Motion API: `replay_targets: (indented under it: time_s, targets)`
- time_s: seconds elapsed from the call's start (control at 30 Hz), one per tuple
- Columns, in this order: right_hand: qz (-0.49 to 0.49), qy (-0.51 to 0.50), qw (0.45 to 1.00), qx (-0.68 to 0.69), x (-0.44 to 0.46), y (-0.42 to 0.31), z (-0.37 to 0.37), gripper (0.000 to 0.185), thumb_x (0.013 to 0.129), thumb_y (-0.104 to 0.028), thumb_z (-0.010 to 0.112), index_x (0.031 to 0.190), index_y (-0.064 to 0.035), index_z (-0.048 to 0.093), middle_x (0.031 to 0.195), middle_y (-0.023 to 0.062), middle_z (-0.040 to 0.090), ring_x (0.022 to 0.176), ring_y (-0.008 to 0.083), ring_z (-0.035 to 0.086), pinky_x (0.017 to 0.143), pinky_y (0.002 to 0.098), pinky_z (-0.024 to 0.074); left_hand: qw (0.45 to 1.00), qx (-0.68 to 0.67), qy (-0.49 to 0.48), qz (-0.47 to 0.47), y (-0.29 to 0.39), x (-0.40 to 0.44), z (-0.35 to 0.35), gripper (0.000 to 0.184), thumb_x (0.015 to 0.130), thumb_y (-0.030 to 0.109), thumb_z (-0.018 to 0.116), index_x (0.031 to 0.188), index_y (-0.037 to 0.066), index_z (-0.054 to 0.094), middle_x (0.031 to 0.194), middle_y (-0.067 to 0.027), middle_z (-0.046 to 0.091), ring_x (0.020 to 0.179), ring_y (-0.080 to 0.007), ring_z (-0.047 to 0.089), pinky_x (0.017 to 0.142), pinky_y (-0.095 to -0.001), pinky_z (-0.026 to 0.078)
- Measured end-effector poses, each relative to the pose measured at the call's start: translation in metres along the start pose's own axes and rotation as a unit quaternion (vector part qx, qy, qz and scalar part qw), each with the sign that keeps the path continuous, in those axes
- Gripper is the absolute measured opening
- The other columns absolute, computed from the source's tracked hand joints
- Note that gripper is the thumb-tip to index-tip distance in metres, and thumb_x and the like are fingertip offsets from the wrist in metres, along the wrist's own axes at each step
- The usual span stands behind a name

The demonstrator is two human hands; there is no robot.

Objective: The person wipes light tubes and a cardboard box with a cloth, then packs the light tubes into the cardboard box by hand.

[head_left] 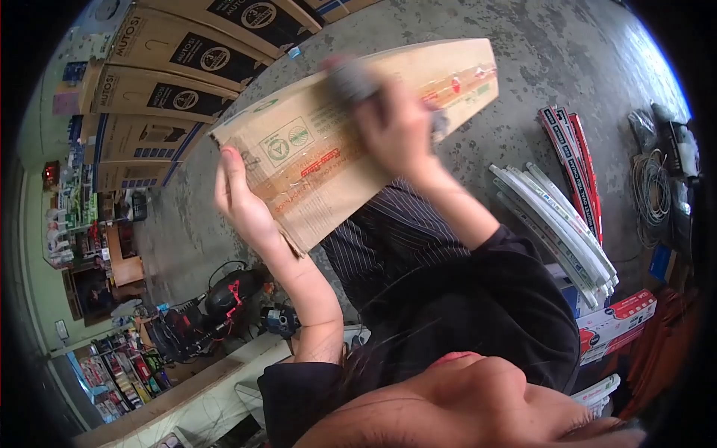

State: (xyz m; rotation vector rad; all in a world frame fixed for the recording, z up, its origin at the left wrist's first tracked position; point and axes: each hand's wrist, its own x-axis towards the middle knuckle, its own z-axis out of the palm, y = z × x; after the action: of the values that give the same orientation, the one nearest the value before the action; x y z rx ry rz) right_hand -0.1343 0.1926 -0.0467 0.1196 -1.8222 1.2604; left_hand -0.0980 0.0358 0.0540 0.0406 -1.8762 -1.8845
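Note:
A long brown cardboard box (351, 160) is held up in front of me, tilted, its top right end pointing away. Clear tape with red print runs along its face, beside green printed marks. My left hand (243, 201) grips the box's near left end, thumb on the edge and other fingers partly hidden. Over the middle of the box, my right hand (396, 127) is closed around a dark grey and red object (351, 81) that looks like a tape dispenser. Motion smears that hand and the object, so its details are unclear.
Large Mutosi cartons (168, 97) stand stacked at upper left. A motorbike (202, 313) is parked at lower left, near stocked shelves. On the right lie white wrapped strips (556, 224), red long boxes (575, 168) and a coil of cable (651, 196) on the grey floor.

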Motion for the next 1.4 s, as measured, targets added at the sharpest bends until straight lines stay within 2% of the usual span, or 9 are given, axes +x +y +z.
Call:
replay_targets:
  time_s: [0.13,0.27,0.57,0.73,0.83,0.93,1.1,1.17,1.4]
  targets:
    - [0.306,0.022,0.943,-0.128,0.009,0.161,-0.042,0.031,0.091,-0.026,0.054,0.114,-0.006,0.052,0.092,0.0233,0.065,0.084,0.0368,0.064,0.071,0.0426,0.0509,1.0,0.005,-0.015,-0.015,-0.017,0.012,-0.016,0.043,0.091,0.031,0.06,0.107,-0.009,0.061,0.105,-0.0112,0.062,0.095,-0.0149,0.057,0.087,-0.0255,0.042]
    - [0.503,-0.095,0.799,-0.316,-0.079,0.364,-0.113,0.046,0.082,-0.042,0.054,0.108,-0.0049,0.058,0.108,0.0231,0.062,0.105,0.0394,0.057,0.088,0.0457,0.0455,0.998,0.066,-0.011,-0.022,-0.021,0.013,-0.005,0.038,0.092,0.028,0.058,0.107,-0.006,0.064,0.098,-0.009,0.066,0.088,-0.0122,0.058,0.083,-0.0252,0.043]
    - [0.479,-0.115,0.846,-0.203,-0.177,0.301,-0.115,0.045,0.083,-0.04,0.059,0.108,-0.0028,0.058,0.103,0.0243,0.063,0.1,0.0415,0.058,0.084,0.045,0.0457,0.984,0.142,-0.082,-0.065,-0.171,0.051,0.094,0.032,0.092,0.028,0.056,0.099,-0.002,0.064,0.092,-0.0128,0.066,0.085,-0.0169,0.061,0.079,-0.0305,0.046]
    - [0.428,-0.052,0.9,-0.061,-0.173,0.269,-0.067,0.036,0.085,-0.029,0.063,0.101,0.0027,0.057,0.09,0.0159,0.064,0.084,0.0217,0.06,0.077,0.0336,0.046,0.866,0.257,-0.421,-0.088,-0.231,0.047,0.108,0.056,0.096,0.047,0.038,0.11,-0.003,0.059,0.108,-0.0251,0.062,0.11,-0.0365,0.056,0.092,-0.0358,0.042]
    - [0.446,-0.034,0.895,-0.004,-0.164,0.275,-0.048,0.034,0.087,-0.026,0.061,0.104,0.0034,0.056,0.096,0.0139,0.063,0.089,0.0196,0.058,0.082,0.0318,0.0446,0.851,0.224,-0.474,-0.013,-0.205,0.035,0.107,0.053,0.094,0.046,0.046,0.114,-0.002,0.057,0.107,-0.0223,0.063,0.108,-0.032,0.058,0.09,-0.0341,0.044]
    - [0.436,0.038,0.899,0.027,-0.148,0.267,-0.031,0.04,0.09,-0.028,0.056,0.117,0.0026,0.05,0.109,0.0232,0.059,0.102,0.0312,0.058,0.087,0.0383,0.0444,0.866,0.119,-0.484,-0.019,-0.214,0.017,0.1,0.053,0.09,0.042,0.055,0.121,-0.001,0.052,0.109,-0.0205,0.062,0.105,-0.0247,0.06,0.089,-0.0335,0.045]
    - [0.379,0.009,0.918,0.12,-0.088,0.139,-0.009,0.034,0.091,-0.019,0.055,0.122,-0.0064,0.049,0.091,0.0158,0.065,0.082,0.023,0.062,0.073,0.0347,0.0493,0.896,0.293,-0.331,0.042,-0.208,-0.012,0.102,0.033,0.093,0.026,0.049,0.083,-0.005,0.056,0.072,-0.0291,0.058,0.076,-0.0459,0.059,0.061,-0.0507,0.046]
    - [0.157,-0.006,0.988,-0.003,-0.087,0.108,0.006,0.04,0.087,-0.011,0.058,0.125,-0.0068,0.048,0.099,0.0205,0.061,0.086,0.0297,0.063,0.074,0.0371,0.05,0.906,0.312,-0.276,0.078,-0.194,-0.015,0.095,0.032,0.094,0.023,0.047,0.085,-0.006,0.057,0.071,-0.029,0.057,0.071,-0.0448,0.059,0.057,-0.0473,0.046]
    - [0.174,-0.004,0.98,-0.096,-0.065,0.138,-0.01,0.038,0.088,-0.021,0.06,0.123,-0.0107,0.049,0.103,0.0203,0.062,0.09,0.0353,0.062,0.077,0.0421,0.0506,0.959,0.183,-0.196,-0.095,-0.071,0.0,0.015,0.033,0.095,0.028,0.052,0.089,-0.002,0.064,0.079,-0.0059,0.066,0.069,-0.0121,0.061,0.062,-0.0268,0.049]
